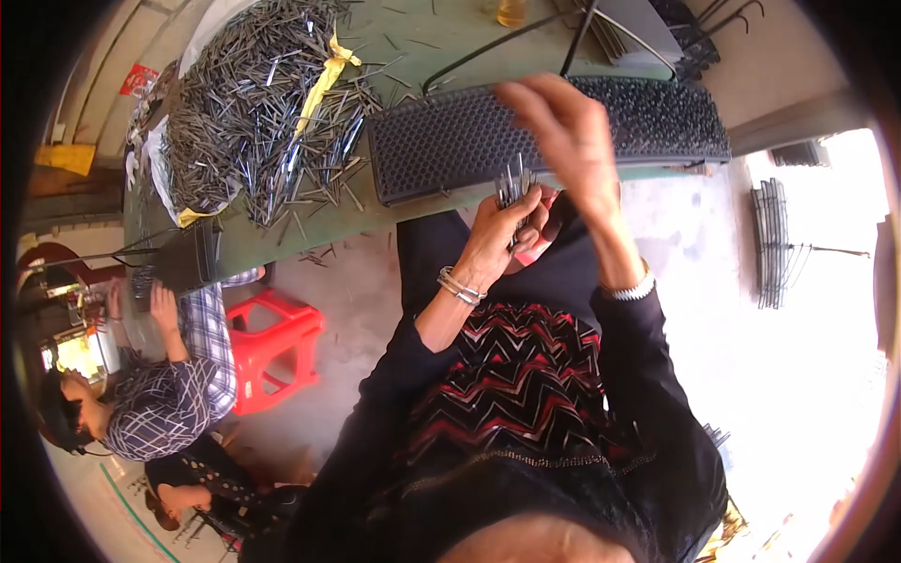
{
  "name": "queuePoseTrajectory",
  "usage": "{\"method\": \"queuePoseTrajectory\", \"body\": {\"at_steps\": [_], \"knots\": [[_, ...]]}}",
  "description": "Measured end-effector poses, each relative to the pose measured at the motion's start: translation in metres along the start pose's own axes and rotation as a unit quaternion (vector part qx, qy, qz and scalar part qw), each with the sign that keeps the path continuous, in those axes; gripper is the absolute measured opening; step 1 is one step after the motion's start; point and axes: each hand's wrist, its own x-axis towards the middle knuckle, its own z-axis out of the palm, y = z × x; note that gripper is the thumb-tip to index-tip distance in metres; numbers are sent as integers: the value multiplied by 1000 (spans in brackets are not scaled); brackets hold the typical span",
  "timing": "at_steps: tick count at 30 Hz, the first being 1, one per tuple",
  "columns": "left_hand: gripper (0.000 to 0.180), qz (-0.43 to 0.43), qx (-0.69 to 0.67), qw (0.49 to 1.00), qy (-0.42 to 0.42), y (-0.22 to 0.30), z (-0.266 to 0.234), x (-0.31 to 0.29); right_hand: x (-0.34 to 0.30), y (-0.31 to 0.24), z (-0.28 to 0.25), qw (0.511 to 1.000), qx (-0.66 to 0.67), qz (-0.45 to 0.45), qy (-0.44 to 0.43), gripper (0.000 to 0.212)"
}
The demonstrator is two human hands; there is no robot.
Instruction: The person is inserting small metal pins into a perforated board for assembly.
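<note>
My left hand [496,233] is closed around a bundle of thin metal pins [513,188], their ends sticking up above the fingers. Just beyond it, a long black rack [449,141] full of small round holes rests at the table's edge. Bare holes show on the rack's left part, while the right part is densely studded with small dark pieces. My right hand [574,141] hovers over the rack's middle, smeared by motion; whether its fingers hold anything is not visible.
A big heap of loose metal pins [253,103] covers the left of the green table [394,52], with a yellow strip [324,80] on it. A red stool [274,352] stands at left beside a seated co-worker [164,403]. Another rack [771,244] lies on the floor at right.
</note>
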Motion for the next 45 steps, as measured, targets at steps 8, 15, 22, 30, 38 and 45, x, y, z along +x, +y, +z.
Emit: {"method": "queuePoseTrajectory", "body": {"at_steps": [8,15,22,30,38,45], "knots": [[28,-15,-27,999,-17,14,4,2,-36,36,-54,968,-13,185,-169,31],[25,-2,7,1000,-26,17,-3,6,-32,33,-47,946,26,277,-168,24],[22,0,33,999,-12,21,1,7,-35,41,-34,973,-66,202,-86,19],[26,-10,56,997,-43,24,-7,6,-31,33,-39,964,-29,215,-150,19],[27,19,57,998,-22,20,-5,5,-23,33,-45,946,-44,246,-205,18],[25,14,78,997,14,20,-5,2,-22,31,-47,950,-24,248,-188,18]]}}
